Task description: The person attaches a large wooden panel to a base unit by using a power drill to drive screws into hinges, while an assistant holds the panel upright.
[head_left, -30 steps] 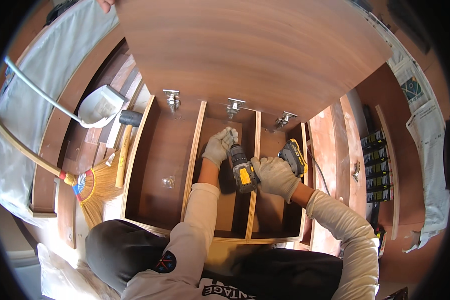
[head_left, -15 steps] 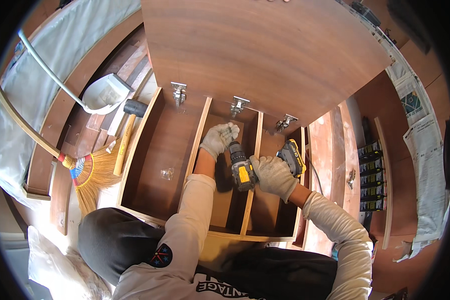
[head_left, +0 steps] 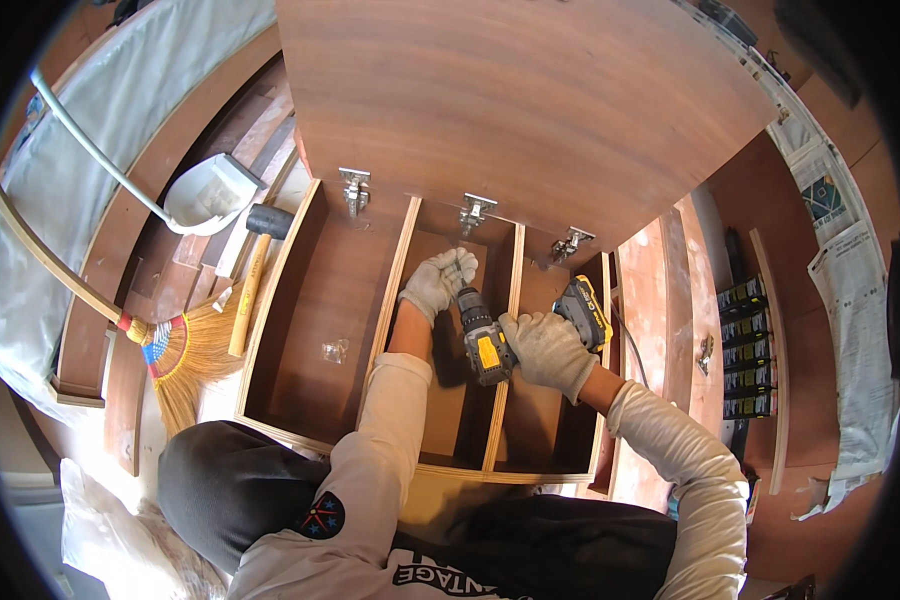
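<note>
1. While the drill [head_left: 485,342] hangs over the middle bay [head_left: 453,420] and right-hand divider [head_left: 494,425] of the open cabinet [head_left: 276,300], its nose points away from the person; middle hinge [head_left: 475,213] beyond.
2. Right hand [head_left: 547,350]: closed around the drill's grip, battery [head_left: 584,312] out to the right. Trigger finger hidden.
3. Left hand [head_left: 436,286]: fingers curled in at the bit [head_left: 460,275]. Whether they pinch it, or some small fastener, cannot tell.
4. Judged step: handwork at the bit. Best done with trigger off; a spinning bit could snag the glove fabric.
5. Worth checking: bit straight, chuck [head_left: 473,310] tight.
6. Let the right hand bear the weight, wrist straight, body of the drill clear of the divider.
</note>
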